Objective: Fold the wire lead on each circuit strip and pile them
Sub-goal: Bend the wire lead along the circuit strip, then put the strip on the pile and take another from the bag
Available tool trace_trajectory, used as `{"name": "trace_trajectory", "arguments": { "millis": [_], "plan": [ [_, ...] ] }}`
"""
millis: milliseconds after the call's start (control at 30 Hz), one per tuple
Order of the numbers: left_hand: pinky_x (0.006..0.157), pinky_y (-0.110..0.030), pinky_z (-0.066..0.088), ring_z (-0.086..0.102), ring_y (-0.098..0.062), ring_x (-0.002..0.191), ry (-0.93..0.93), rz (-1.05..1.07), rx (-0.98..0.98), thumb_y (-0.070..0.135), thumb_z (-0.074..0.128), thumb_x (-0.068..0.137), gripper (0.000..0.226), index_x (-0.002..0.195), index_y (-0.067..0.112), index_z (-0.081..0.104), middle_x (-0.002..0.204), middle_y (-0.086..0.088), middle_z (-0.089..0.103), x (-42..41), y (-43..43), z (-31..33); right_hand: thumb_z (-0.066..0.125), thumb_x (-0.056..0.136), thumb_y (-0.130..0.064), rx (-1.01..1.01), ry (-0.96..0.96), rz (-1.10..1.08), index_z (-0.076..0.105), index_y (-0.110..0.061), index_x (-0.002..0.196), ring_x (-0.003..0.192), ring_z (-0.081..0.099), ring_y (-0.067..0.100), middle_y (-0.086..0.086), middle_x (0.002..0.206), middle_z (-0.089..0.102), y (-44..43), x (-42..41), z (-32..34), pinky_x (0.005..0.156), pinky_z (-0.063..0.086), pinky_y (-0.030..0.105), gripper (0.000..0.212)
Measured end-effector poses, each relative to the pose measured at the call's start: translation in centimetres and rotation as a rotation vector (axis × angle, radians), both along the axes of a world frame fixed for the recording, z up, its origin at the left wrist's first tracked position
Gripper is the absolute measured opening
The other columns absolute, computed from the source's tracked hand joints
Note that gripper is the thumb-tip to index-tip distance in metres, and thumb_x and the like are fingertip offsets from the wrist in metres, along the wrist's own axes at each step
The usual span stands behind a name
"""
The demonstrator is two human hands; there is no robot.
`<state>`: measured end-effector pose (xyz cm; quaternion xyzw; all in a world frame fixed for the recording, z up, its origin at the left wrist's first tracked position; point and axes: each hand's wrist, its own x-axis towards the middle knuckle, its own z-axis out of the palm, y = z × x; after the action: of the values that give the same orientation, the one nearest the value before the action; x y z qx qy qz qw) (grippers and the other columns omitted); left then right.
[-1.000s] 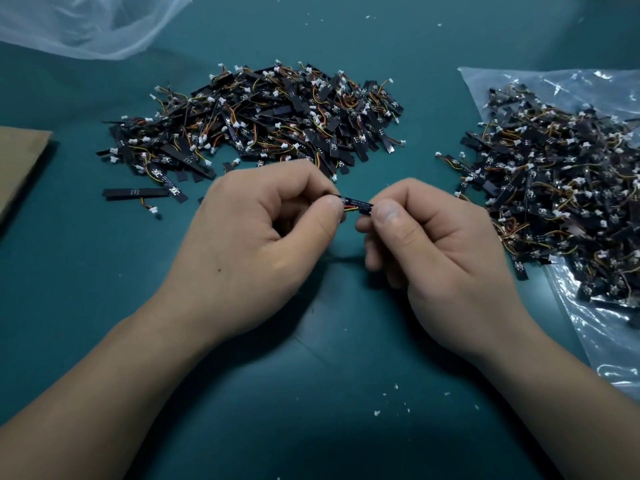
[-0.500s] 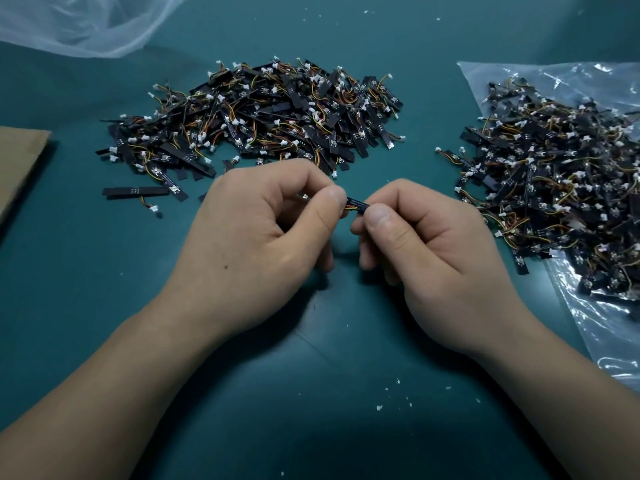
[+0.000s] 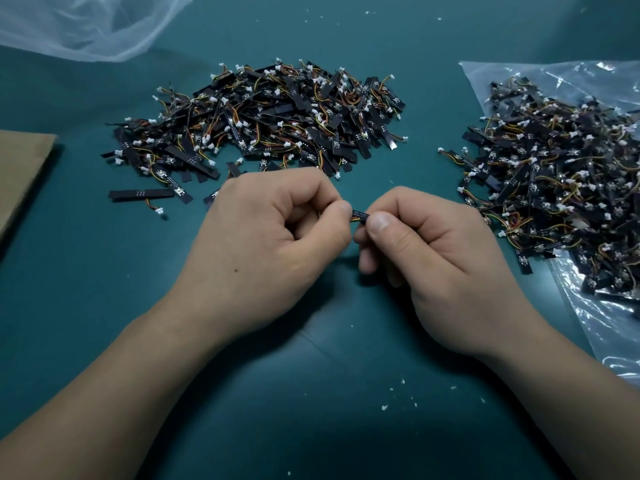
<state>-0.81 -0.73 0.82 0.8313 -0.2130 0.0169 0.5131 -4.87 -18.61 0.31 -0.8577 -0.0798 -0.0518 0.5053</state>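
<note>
A small black circuit strip with orange wires is held between both hands above the green table. My left hand pinches its left end with thumb and curled fingers. My right hand pinches its right end under the thumb. Most of the strip and its lead are hidden inside the fingers. A big pile of strips lies beyond the hands. A second pile lies to the right on a clear plastic bag.
A brown cardboard piece sits at the left edge. A thin white plastic bag lies at the far left corner. One loose strip lies left of my left hand. White crumbs dot the green table near me.
Both hands keep hold of the strip and have closed in on it slightly; less of the strip shows between the thumbs. The piles have not moved.
</note>
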Motion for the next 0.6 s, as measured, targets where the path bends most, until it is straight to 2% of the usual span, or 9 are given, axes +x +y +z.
{"name": "trace_trajectory", "arguments": {
  "millis": [100, 267, 433, 600],
  "plan": [
    [0.047, -0.010, 0.026, 0.036, -0.005, 0.043, -0.005, -0.007, -0.014, 0.022, 0.062, 0.090, 0.023, 0.068, 0.016, 0.064, 0.050, -0.002, 0.048, -0.04, 0.08, 0.06, 0.051, 0.102, -0.028, -0.001, -0.009, -0.009, 0.064, -0.025, 0.085, 0.057, 0.058, 0.016, -0.009, 0.069, 0.069, 0.01, 0.03, 0.04, 0.054, 0.045, 0.028, 0.022],
    [0.047, -0.007, 0.025, 0.036, -0.004, 0.043, -0.023, 0.022, 0.003, 0.023, 0.064, 0.090, 0.022, 0.070, 0.018, 0.070, 0.049, 0.000, 0.049, -0.08, 0.03, 0.01, 0.052, 0.101, -0.031, 0.018, 0.015, -0.010, 0.065, -0.024, 0.083, 0.055, 0.057, 0.014, -0.007, 0.068, 0.069, -0.08, 0.09, 0.10, 0.055, 0.044, 0.028, 0.023],
    [0.047, -0.010, 0.026, 0.036, -0.004, 0.043, -0.003, 0.029, -0.023, 0.026, 0.062, 0.091, 0.022, 0.071, 0.018, 0.068, 0.048, 0.008, 0.044, -0.02, 0.04, 0.01, 0.050, 0.099, -0.037, 0.019, -0.001, 0.001, 0.065, -0.022, 0.085, 0.055, 0.057, 0.018, -0.006, 0.068, 0.068, 0.06, 0.05, 0.15, 0.054, 0.046, 0.035, 0.025],
    [0.047, -0.009, 0.027, 0.037, -0.004, 0.043, -0.007, 0.029, -0.010, 0.027, 0.062, 0.091, 0.022, 0.072, 0.019, 0.070, 0.048, 0.003, 0.048, -0.03, 0.03, -0.04, 0.050, 0.096, -0.035, 0.014, 0.021, -0.009, 0.065, -0.023, 0.084, 0.055, 0.057, 0.017, -0.007, 0.068, 0.069, 0.03, 0.11, 0.06, 0.056, 0.046, 0.032, 0.023]
  ]
}}
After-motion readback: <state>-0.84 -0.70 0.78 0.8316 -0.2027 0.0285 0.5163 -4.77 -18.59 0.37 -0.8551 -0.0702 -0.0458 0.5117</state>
